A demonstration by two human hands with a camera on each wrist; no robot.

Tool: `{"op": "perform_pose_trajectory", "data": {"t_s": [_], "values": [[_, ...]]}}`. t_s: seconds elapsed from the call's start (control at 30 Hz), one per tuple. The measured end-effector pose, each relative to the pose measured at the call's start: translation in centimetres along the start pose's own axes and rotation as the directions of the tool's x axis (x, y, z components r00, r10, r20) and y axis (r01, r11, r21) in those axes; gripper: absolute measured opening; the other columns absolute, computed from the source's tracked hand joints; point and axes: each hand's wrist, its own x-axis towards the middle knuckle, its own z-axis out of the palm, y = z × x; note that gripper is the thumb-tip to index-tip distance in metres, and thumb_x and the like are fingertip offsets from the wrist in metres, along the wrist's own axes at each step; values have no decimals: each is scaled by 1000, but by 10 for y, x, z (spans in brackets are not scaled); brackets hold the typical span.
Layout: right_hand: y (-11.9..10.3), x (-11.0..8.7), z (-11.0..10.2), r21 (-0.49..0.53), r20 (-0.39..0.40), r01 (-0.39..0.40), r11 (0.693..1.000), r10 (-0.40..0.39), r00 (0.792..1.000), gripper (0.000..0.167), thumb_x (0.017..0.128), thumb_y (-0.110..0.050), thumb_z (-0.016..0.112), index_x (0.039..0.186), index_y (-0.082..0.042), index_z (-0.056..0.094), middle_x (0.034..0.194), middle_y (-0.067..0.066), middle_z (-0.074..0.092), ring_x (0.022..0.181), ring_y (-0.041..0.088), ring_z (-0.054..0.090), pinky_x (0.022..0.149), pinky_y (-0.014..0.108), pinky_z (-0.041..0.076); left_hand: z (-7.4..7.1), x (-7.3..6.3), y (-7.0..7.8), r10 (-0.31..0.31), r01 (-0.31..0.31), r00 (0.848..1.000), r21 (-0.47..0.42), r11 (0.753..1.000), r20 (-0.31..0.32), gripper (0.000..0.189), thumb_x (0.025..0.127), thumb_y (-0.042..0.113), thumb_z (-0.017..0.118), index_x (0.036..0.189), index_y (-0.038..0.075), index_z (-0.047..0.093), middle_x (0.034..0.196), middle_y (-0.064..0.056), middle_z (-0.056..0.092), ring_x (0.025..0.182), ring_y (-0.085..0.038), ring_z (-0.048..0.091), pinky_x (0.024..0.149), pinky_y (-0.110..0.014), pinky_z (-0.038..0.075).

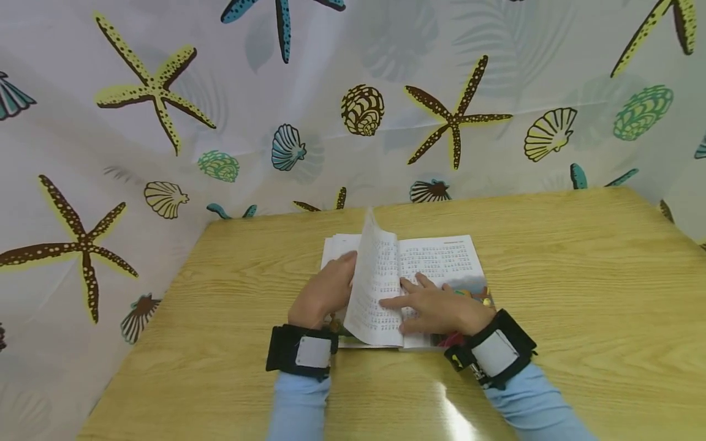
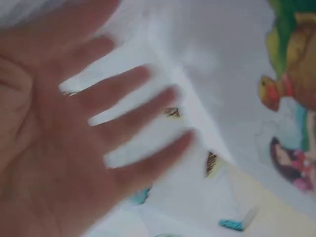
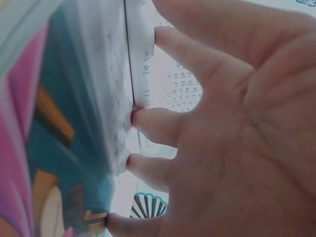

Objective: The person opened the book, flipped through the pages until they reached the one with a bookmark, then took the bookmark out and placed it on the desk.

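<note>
An open book (image 1: 441, 254) with printed text and coloured pictures lies on the table. One page (image 1: 371, 288) stands raised and bent over its left half. My left hand (image 1: 324, 289) is at the left side, its fingertips partly hidden behind that page. In the left wrist view its fingers (image 2: 123, 89) are straight and slightly spread, against white paper. My right hand (image 1: 444, 309) lies palm down over the right half, fingers spread. Its fingertips (image 3: 143, 118) touch the paper along the inner fold in the right wrist view.
The wooden table (image 1: 579, 275) reaches out on both sides of the book. Behind it hangs a white cloth (image 1: 325, 92) printed with starfish and shells. Each wrist wears a black strap (image 1: 303, 352) over a light blue sleeve (image 1: 300, 404).
</note>
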Motion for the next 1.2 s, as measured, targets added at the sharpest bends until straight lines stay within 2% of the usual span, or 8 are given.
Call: {"op": "perform_pose_trajectory", "data": {"t_s": [0.1, 0.17, 0.3, 0.4, 0.47, 0.73, 0.97, 1.2], "values": [[-1, 1, 0, 3, 4, -8, 1000, 8, 1000, 48, 97, -31, 67, 144, -22, 60, 159, 29, 30, 146, 57, 13, 104, 82, 17, -12, -1, 5, 115, -95, 976, 110, 989, -186, 52, 106, 21, 56, 154, 8, 42, 153, -16, 46, 138, -34, 46, 109, -50, 42], [-2, 1, -1, -5, 4, -6, 1000, 6, 1000, 47, 97, -31, 67, 144, -22, 61, 159, 29, 30, 146, 58, 13, 103, 83, 17, -16, -1, 9, 124, -104, 970, 106, 989, -208, 58, 105, 26, 58, 156, 7, 38, 158, -17, 40, 145, -36, 37, 114, -54, 35], [-1, 1, 0, -10, 3, 4, 1000, -4, 1000, 47, 98, -30, 66, 144, -21, 60, 158, 30, 30, 145, 59, 14, 102, 83, 18, -9, 4, 6, 22, -23, 1000, 98, 995, 8, 70, 98, 24, 70, 158, 9, 36, 162, -17, 32, 148, -37, 30, 117, -53, 30], [1, 1, 0, -11, -2, 11, 1000, -11, 1000, 47, 98, -29, 67, 144, -20, 61, 158, 30, 30, 145, 59, 15, 102, 84, 18, 6, 12, -2, -94, 72, 973, 112, 991, 209, 82, 91, 20, 79, 159, 11, 35, 164, -17, 27, 150, -36, 25, 118, -52, 28], [2, 1, 1, -13, -6, 11, 1000, -11, 1000, 47, 98, -29, 67, 143, -19, 61, 159, 29, 30, 145, 59, 15, 102, 84, 19, 15, 16, -8, -143, 115, 951, 113, 987, 273, 86, 87, 18, 83, 159, 12, 36, 165, -17, 25, 151, -35, 23, 119, -50, 27], [4, 0, 2, 1, -26, 14, 1000, -14, 1000, 45, 97, -24, 68, 141, -18, 63, 158, 29, 32, 145, 59, 17, 102, 82, 21, 21, 17, -5, -152, 116, 943, 133, 984, 297, 91, 80, 21, 89, 158, 18, 40, 165, -15, 24, 151, -38, 22, 117, -56, 27], [9, -2, -4, -4, -42, -27, 1000, 27, 999, 61, 89, -12, 76, 147, -11, 55, 158, 26, 35, 145, 53, 23, 105, 67, 38, 21, 15, 0, -183, 131, 937, 187, 974, 298, 95, 78, 25, 90, 158, 21, 39, 166, -14, 24, 149, -43, 23, 115, -62, 27], [53, -19, -16, 23, -92, -169, 985, 170, 981, 69, 83, -15, 79, 144, 2, 53, 157, 32, 30, 143, 60, 18, 109, 72, 25, 23, 14, -1, -194, 152, 933, 156, 976, 304, 96, 77, 23, 91, 158, 21, 39, 166, -14, 24, 150, -42, 22, 117, -60, 25]]}}
